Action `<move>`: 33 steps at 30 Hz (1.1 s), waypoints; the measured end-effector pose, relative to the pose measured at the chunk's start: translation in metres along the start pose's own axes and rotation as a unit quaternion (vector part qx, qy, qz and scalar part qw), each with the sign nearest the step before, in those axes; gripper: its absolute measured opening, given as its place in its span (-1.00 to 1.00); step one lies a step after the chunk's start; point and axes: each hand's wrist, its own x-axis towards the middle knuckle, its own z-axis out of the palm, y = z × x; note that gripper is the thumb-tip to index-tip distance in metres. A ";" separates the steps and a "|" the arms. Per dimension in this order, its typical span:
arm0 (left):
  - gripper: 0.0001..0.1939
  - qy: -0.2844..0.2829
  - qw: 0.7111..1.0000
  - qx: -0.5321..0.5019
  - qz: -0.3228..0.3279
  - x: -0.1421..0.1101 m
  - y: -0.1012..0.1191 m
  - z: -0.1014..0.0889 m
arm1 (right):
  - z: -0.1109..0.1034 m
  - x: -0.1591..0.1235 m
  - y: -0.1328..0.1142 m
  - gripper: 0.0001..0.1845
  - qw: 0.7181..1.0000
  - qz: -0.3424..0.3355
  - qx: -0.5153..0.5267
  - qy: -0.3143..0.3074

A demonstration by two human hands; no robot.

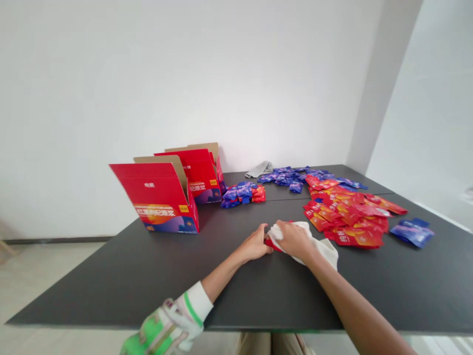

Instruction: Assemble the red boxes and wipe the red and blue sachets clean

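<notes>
Lower center: left hand (254, 244) pinched red sachet (271, 244), right hand (293, 240) clamped white cloth (325, 249) around it | hands together, grip looked suitably firm | loose red sachets (347, 217) just right, on tabletop (258, 296)

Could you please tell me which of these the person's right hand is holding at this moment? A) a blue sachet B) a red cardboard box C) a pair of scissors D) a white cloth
D: the right hand is closed over the bunched white cloth.
</notes>
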 end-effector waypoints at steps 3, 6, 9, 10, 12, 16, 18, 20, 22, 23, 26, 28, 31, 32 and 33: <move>-0.11 0.000 1.000 0.026 -0.003 0.000 0.000 0.001 | -0.001 0.002 0.003 -0.75 0.999 0.043 -0.015 0.023; -0.10 0.020 0.999 0.034 -0.009 0.000 0.001 0.002 | 0.000 -0.002 -0.001 -0.78 1.000 -0.001 -0.012 0.009; -0.08 0.033 0.998 0.044 -0.017 -0.001 0.004 0.003 | 0.003 -0.006 -0.006 -0.80 1.000 -0.027 -0.014 -0.003; -0.08 0.035 0.998 0.048 -0.021 -0.002 0.005 0.003 | 0.004 -0.005 -0.007 -0.78 1.000 -0.014 -0.019 0.003; -0.09 0.036 0.997 0.054 -0.029 -0.003 0.007 0.004 | 0.005 -0.003 -0.006 -0.73 0.999 0.024 -0.032 0.022; -0.08 0.044 0.996 0.064 -0.038 -0.006 0.009 0.006 | 0.007 -0.002 -0.007 -0.78 0.999 0.014 -0.042 0.021; -0.08 0.050 0.996 0.067 -0.036 -0.007 0.009 0.007 | 0.009 -0.005 -0.010 -0.83 0.999 -0.023 -0.040 0.002; -0.10 0.052 0.996 0.068 -0.031 -0.010 0.009 0.008 | 0.011 -0.007 -0.010 -0.83 0.998 -0.032 -0.046 0.002; -0.13 0.053 0.996 0.070 -0.028 -0.013 0.009 0.009 | 0.013 -0.006 -0.005 -0.79 0.998 0.013 -0.060 0.028; -0.14 0.054 0.996 0.071 -0.028 -0.014 0.009 0.009 | 0.014 -0.004 0.000 -0.76 0.995 0.055 -0.065 0.043; -0.20 0.064 0.995 0.077 -0.027 -0.018 0.008 0.005 | 0.015 0.003 0.018 -0.63 0.979 0.179 -0.065 0.066; -0.24 0.082 0.993 0.082 -0.023 -0.020 0.005 -0.004 | 0.016 0.005 0.033 -0.51 0.972 0.223 -0.046 0.063; -0.33 0.130 0.987 0.098 -0.015 -0.024 0.000 -0.029 | 0.018 0.007 0.052 -0.38 0.967 0.250 0.000 0.050; -0.35 0.152 0.983 0.107 -0.011 -0.026 -0.001 -0.039 | 0.020 0.008 0.057 -0.36 0.967 0.252 0.009 0.044; -0.37 0.175 0.977 0.119 -0.007 -0.028 -0.002 -0.050 | 0.022 0.009 0.061 -0.37 0.968 0.247 0.011 0.038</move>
